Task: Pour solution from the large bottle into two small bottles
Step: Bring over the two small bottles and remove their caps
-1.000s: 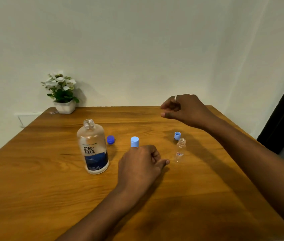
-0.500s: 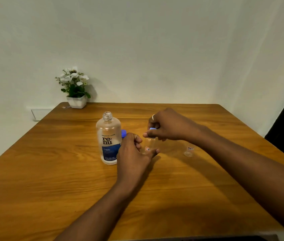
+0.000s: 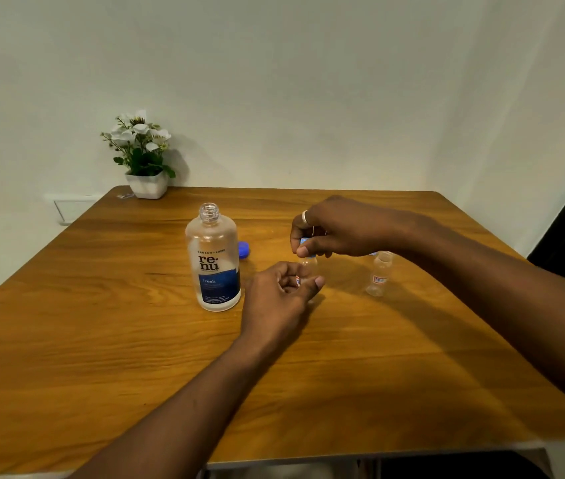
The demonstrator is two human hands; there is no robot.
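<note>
A: Large bottle (image 3: 214, 261) upright on the wooden table (image 3: 101, 340), left of centre, cap off, neck open, "renu fresh" on the label

B: Dark blue cap (image 3: 243, 250) just behind it on the right, lying on the wood

A: First small bottle (image 3: 308, 267) upright near the table's middle, just right of the large one, mostly hidden by fingers

B: Left hand (image 3: 279, 295) curled round its lower body, thumb and fingers closed on it, a bit of red label peeking through

A: Right hand (image 3: 338, 229) above, fingertips pinching the light blue cap (image 3: 305, 243) at that bottle's neck; seated or lifted, cannot tell

B: Ring (image 3: 305, 216) on one right finger

A: Second small bottle (image 3: 380, 274) standing apart to the right, clear, uncapped, red-and-blue label facing out, untouched

B: Something pale blue close behind it under the right wrist, too hidden to name

A: Farther out, white flowers in a white pot (image 3: 143, 157) at the back left corner, against the pale wall (image 3: 308, 81)
</note>
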